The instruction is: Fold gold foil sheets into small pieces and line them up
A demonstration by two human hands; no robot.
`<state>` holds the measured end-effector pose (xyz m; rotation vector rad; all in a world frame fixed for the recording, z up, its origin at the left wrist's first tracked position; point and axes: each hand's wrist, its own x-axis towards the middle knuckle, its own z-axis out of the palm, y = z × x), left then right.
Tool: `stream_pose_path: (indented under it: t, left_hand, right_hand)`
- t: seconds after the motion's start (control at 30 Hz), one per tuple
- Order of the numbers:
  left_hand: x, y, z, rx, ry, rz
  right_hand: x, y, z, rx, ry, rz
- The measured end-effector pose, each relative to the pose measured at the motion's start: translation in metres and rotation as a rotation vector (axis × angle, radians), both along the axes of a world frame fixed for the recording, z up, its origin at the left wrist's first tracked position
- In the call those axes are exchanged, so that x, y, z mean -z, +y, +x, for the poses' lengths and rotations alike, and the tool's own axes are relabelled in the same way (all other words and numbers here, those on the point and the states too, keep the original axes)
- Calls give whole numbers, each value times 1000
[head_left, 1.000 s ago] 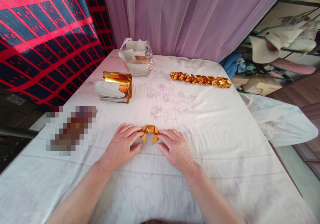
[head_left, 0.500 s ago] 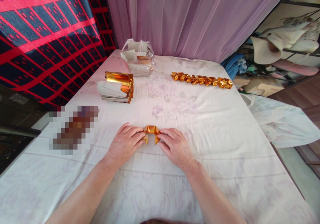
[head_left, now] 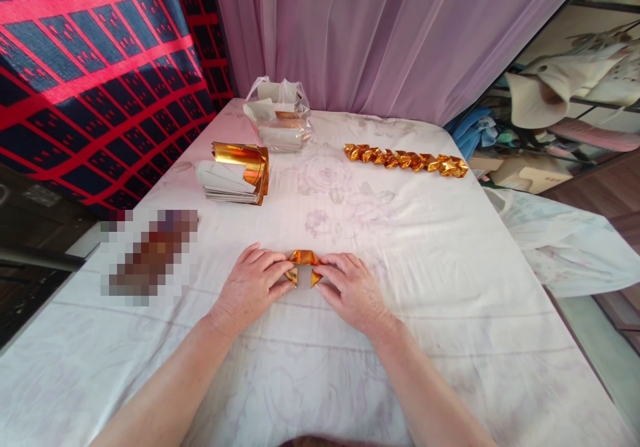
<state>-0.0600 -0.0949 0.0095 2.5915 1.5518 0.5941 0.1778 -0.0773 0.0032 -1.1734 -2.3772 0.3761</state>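
Between my two hands is a piece of folded gold foil paper (head_left: 304, 257), bent into an arch with two pointed ends toward me. My left hand (head_left: 256, 279) pinches its left side, thumb and fingers around the left point. On the right side, my right hand (head_left: 350, 287) grips the other point the same way. The underside of the piece is hidden by my fingers. Farther back lie a stack of gold foil sheets (head_left: 237, 174), curved with white backs showing, and a row of folded gold foil pieces (head_left: 405, 159) pressed together.
A clear plastic bag (head_left: 283, 124) holding paper sheets stands at the back of the cloth-covered table (head_left: 425, 287). A blurred-out object (head_left: 153, 254) lies at the left. Purple curtains (head_left: 375, 40) hang behind, and shelves with hats (head_left: 540, 94) are at the right.
The top of the folded foil piece looks flatter and the gap between its two points is a little more open. Both hands keep their hold in nearly the same place.
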Motion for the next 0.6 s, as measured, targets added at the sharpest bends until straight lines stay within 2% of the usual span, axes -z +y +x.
stream_pose_path:
  t: [0.3, 0.6]
  left_hand:
    - [-2, 1, -1, 20, -47, -13]
    - [-3, 0, 3, 6, -85, -20]
  right_hand:
    - [-2, -9, -4, 75, 76, -86]
    - [2, -8, -4, 89, 128, -93]
